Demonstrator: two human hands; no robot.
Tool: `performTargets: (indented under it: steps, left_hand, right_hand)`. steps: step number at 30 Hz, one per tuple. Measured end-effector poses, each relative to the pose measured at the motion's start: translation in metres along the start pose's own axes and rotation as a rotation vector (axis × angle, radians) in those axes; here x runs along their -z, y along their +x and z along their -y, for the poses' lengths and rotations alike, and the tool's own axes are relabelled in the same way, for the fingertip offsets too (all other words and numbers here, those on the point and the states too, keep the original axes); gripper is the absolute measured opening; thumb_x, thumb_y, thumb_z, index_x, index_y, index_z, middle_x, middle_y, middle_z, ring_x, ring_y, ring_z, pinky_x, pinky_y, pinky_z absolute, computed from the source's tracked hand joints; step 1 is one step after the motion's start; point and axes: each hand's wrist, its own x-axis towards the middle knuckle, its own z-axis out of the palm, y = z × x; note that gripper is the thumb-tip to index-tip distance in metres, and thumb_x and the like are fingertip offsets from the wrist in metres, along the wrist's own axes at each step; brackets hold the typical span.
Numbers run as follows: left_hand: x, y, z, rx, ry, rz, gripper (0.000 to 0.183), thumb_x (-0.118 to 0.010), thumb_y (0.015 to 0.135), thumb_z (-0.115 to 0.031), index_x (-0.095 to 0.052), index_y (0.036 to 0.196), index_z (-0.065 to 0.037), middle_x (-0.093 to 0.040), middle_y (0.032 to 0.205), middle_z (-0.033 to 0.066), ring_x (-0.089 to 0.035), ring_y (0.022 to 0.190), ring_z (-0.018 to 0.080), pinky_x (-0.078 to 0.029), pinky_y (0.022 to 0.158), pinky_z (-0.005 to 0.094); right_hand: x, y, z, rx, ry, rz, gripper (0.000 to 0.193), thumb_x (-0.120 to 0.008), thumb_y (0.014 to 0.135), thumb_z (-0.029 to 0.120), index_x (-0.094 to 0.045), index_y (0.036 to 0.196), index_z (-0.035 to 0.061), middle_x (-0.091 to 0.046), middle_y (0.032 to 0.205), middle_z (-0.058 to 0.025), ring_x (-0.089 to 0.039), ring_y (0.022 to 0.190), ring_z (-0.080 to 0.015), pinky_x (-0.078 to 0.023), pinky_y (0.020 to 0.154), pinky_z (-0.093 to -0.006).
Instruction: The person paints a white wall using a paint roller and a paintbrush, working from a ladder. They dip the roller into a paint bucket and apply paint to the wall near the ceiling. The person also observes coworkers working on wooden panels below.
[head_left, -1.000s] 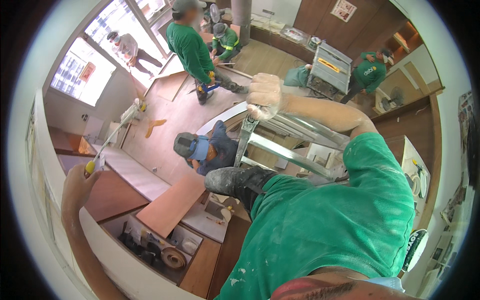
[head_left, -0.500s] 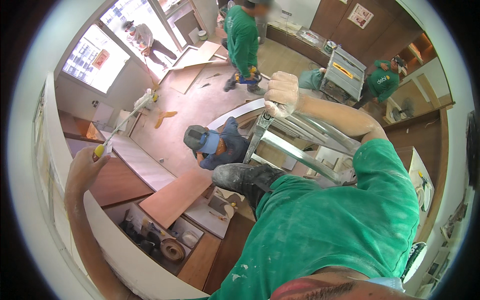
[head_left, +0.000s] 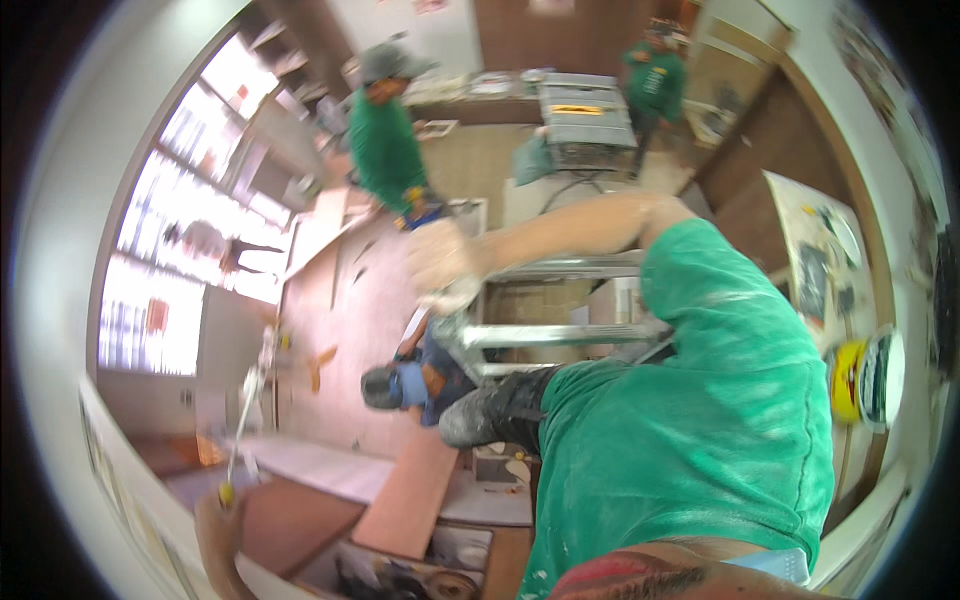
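Note:
My left hand (head_left: 217, 520) is closed round the yellow handle of a long, pale-rod tool (head_left: 241, 420) at the lower left. The tool's far end overlaps a whitish lump (head_left: 267, 348), and its exact kind is unclear. My dusty right hand (head_left: 445, 265), slightly blurred, is closed in a fist at the end of an aluminium ladder (head_left: 560, 336), apparently gripping it. Beneath that hand, my dark dusty shoe or knee (head_left: 475, 412) pokes out from my green shirt.
Below me crouches a person in a grey cap (head_left: 385, 388). Another person in green (head_left: 385, 140) stands beyond; a third (head_left: 657, 85) is near a grey table saw (head_left: 587, 115). Wooden boards (head_left: 410, 495) lie lower left. A yellow-and-white bucket (head_left: 862, 380) stands right.
The view has turned, so the room appears rotated and blurred. My left hand and its tool sit lower in the picture; my right fist appears farther left and lower, still at the ladder.

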Motion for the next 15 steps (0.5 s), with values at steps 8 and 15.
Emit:
performTargets:
  steps: [8, 15]
  left_hand:
    - [0.008, -0.003, -0.009, -0.125, 0.125, 0.006, 0.047, -0.066, 0.095, -0.039, -0.066, 0.104, 0.007, -0.064, 0.087, 0.0311, -0.063, 0.083, 0.0452, -0.047, 0.073, 0.0511]
    - [0.006, -0.002, -0.002, -0.18, 0.088, -0.017, 0.043, -0.064, 0.097, -0.037, -0.067, 0.106, 0.005, -0.064, 0.09, 0.0322, -0.063, 0.084, 0.0447, -0.047, 0.073, 0.0508]
  right_hand:
    - [0.005, 0.0, 0.009, -0.006, -0.02, -0.08, 0.038, -0.066, 0.081, 0.024, -0.04, 0.056, 0.0121, -0.04, 0.06, -0.0043, -0.046, 0.053, -0.0256, -0.033, 0.045, -0.0405]
    - [0.002, 0.001, 0.006, -0.013, -0.018, -0.065, 0.038, -0.066, 0.082, 0.025, -0.041, 0.056, 0.0126, -0.041, 0.061, -0.0042, -0.047, 0.054, -0.0257, -0.033, 0.045, -0.0404]
